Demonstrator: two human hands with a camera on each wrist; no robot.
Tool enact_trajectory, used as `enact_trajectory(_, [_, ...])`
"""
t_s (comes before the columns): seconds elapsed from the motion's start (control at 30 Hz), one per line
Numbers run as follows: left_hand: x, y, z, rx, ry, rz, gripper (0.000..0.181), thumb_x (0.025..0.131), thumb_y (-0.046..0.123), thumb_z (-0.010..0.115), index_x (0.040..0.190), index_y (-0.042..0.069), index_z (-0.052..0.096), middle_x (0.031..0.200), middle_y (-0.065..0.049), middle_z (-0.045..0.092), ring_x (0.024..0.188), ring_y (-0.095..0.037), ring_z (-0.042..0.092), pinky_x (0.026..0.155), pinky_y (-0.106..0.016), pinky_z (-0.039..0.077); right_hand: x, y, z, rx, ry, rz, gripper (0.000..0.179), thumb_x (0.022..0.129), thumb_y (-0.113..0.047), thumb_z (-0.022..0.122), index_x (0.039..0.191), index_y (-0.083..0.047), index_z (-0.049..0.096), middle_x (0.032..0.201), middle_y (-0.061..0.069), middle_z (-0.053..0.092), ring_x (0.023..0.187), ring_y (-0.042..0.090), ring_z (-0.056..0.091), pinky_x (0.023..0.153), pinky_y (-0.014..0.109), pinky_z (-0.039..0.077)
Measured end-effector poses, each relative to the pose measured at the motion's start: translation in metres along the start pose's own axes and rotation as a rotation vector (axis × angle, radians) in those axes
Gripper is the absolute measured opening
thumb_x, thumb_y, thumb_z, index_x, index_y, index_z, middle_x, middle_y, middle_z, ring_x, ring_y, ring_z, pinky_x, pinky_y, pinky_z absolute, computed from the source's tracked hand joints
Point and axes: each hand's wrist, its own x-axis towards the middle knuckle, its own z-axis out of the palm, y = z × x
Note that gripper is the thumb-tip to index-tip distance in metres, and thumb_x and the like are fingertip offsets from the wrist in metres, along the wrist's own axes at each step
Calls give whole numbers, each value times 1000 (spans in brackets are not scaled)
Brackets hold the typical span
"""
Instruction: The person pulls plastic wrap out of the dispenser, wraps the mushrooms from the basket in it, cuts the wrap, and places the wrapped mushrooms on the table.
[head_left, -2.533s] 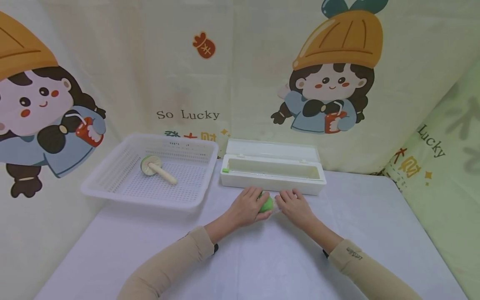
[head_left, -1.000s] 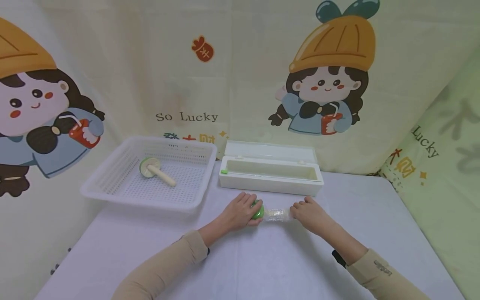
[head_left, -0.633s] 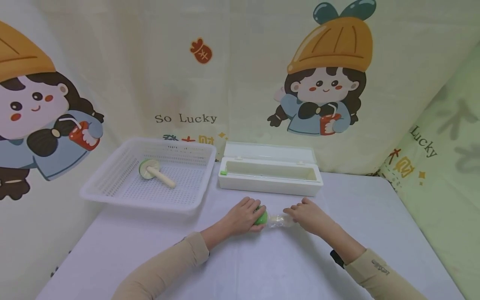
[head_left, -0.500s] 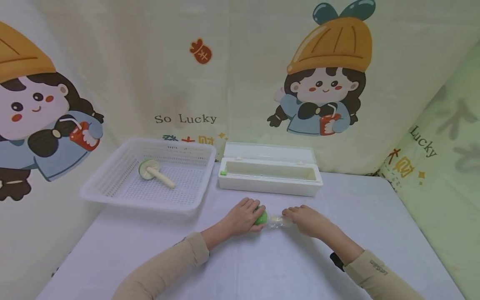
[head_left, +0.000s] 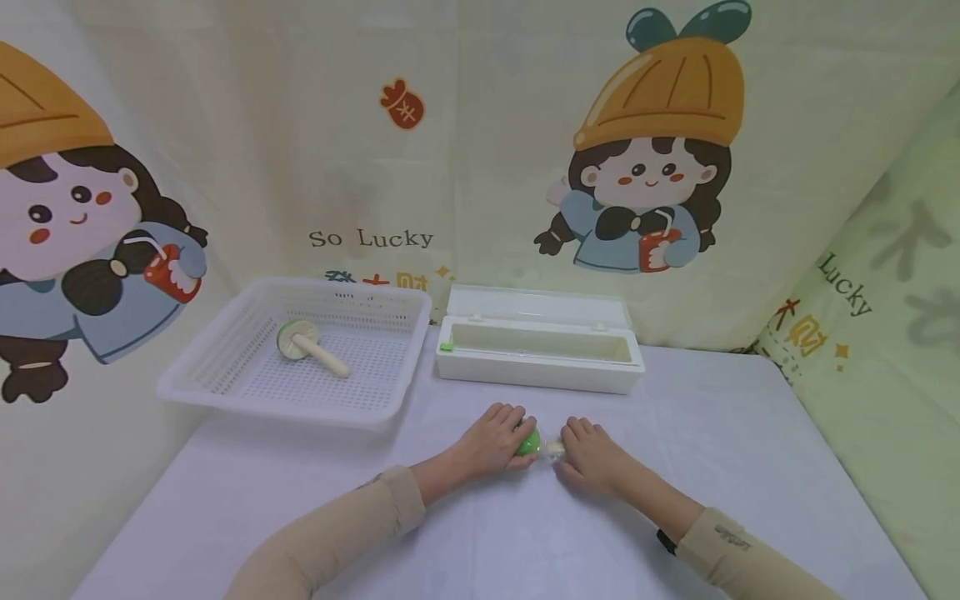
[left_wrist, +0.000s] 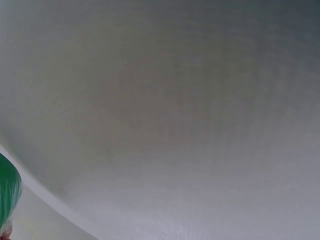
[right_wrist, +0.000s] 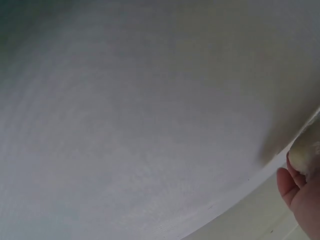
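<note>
My left hand (head_left: pixel 491 442) curls over the rounded green head (head_left: pixel 529 442) of a mushroom-shaped object on the table. Clear film (head_left: pixel 551 452) covers its pale stem between my hands. Around the stem's other end my right hand (head_left: pixel 600 458) is curled, close to the left one. In the left wrist view, part of the green head (left_wrist: pixel 7 187) shows at the left edge under shiny film. The right wrist view catches the pale stem end (right_wrist: pixel 304 150) beside my right fingers (right_wrist: pixel 287 186). My palms hide the rest of the object.
A white slotted basket (head_left: pixel 408 367) stands at the back left, holding a similar mushroom-shaped piece (head_left: pixel 318 350) with a green rim and pale stem. Behind my hands sits a long white box (head_left: pixel 536 373) with its lid raised. A white cloth (head_left: pixel 480 533) covers the table.
My right hand has come left toward the left hand and closed further round the stem, so less film shows between them. Earlier, the filmed stem was exposed along more of its length.
</note>
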Motion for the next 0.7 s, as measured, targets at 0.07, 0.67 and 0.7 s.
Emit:
enact_trajectory(0.07, [1, 1, 0, 3, -31, -11, 46, 88, 51, 43, 114, 13, 49, 101, -1, 50, 88, -14, 48, 82, -28, 37, 0, -2, 3, -27, 3, -2, 27, 90, -28, 51, 98, -3, 46, 88, 3, 37, 80, 18, 37, 68, 35, 37])
enact_trajectory(0.67, [5, 8, 1, -15, -123, -45, 42, 90, 50, 43, 113, 15, 50, 100, -1, 48, 87, -15, 44, 78, -28, 38, 3, -2, 19, -135, 95, -100, 23, 92, -29, 51, 100, -9, 45, 84, 0, 31, 76, 16, 31, 64, 29, 34])
enact_trajectory(0.7, [5, 8, 1, -13, -124, -42, 42, 90, 50, 43, 112, 15, 50, 100, -1, 48, 87, -15, 44, 78, -28, 38, 3, -3, 20, -135, 92, -97, 22, 91, -29, 51, 99, -9, 44, 83, 0, 31, 75, 16, 31, 64, 29, 34])
